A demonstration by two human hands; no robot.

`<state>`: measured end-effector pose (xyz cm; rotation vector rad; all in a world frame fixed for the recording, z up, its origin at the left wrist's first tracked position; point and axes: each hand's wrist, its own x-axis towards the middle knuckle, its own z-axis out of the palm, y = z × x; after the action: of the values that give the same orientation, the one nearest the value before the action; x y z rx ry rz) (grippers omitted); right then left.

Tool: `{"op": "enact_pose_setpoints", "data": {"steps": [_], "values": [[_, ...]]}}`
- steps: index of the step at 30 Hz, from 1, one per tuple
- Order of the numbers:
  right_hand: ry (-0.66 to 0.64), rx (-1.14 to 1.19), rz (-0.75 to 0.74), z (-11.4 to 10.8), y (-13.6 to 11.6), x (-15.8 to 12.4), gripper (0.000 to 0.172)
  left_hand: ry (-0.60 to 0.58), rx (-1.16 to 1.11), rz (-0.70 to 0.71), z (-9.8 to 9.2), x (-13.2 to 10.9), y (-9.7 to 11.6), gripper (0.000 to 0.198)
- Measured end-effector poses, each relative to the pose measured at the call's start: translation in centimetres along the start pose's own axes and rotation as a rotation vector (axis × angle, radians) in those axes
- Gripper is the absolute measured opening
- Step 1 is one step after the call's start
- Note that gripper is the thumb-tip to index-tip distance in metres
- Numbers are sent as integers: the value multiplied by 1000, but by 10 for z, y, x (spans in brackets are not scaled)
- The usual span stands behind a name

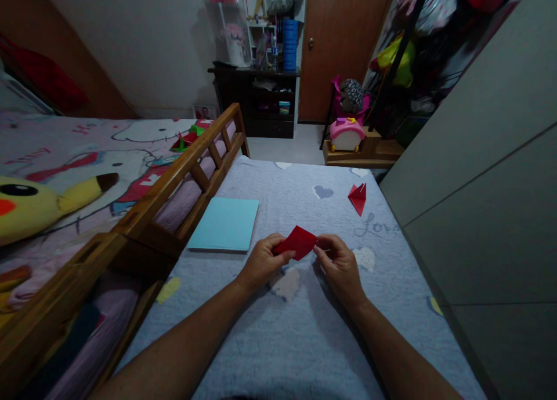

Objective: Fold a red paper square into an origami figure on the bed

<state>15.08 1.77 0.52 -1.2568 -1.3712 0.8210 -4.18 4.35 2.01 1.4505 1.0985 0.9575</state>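
A small piece of folded red paper is held up between my two hands, above the bed. My left hand pinches its left part, with the thumb lying across the front. At the right corner, the thumb and fingertips of my right hand are closed on the same paper. Another red folded paper shape with pointed tips rests on the bedspread, farther off to the right. To the left lies a light-blue square pad or stack of paper, flat on the bed.
A pale blue bedspread with hearts lies beneath. A wooden rail runs along the left, with another bed and a yellow plush toy beyond. Grey cabinet panels border the right. A dark shelf unit and a door stand behind.
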Motion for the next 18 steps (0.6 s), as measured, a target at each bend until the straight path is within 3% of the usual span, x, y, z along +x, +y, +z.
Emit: {"op": "enact_pose_setpoints", "data": {"steps": [10, 15, 18], "values": [[15, 77, 40, 3, 3, -4, 22, 90, -21, 32, 3, 1, -3, 17], [42, 80, 28, 5, 1, -5, 16, 84, -207, -176, 8, -2, -1, 32], [35, 101, 35, 7, -1, -5, 12, 67, -281, -226, 11, -3, 0, 38]]}}
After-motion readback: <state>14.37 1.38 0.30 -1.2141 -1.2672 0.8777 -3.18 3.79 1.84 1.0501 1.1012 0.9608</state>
